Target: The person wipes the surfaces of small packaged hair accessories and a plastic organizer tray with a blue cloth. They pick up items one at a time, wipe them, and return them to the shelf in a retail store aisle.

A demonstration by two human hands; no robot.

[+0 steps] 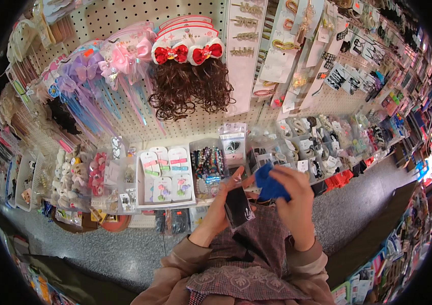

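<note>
My left hand (pixel 216 207) grips a small black item in a clear plastic sleeve (pixel 238 207), held upright in front of my apron. In my right hand (pixel 296 202) is a bunched blue cloth (pixel 270 183), pinched between thumb and fingers just to the right of the sleeve. Behind my hands stands a clear bin of beaded bands (pixel 208 162). A packaged dark hair ornament (pixel 233 146) leans upright beside that bin. To the left is a white tray (pixel 138 183) with carded hair clips (pixel 151 164) in it.
Hair bows with curly brown hairpieces (pixel 191 89) hang from a pegboard (pixel 124 122), next to purple and pink ribbon bows (pixel 86 70). Bins of hair ties (pixel 315 141) line the shelf to the right. Plush toys (pixel 69 177) fill a bin at left. The grey floor (pixel 105 251) lies below.
</note>
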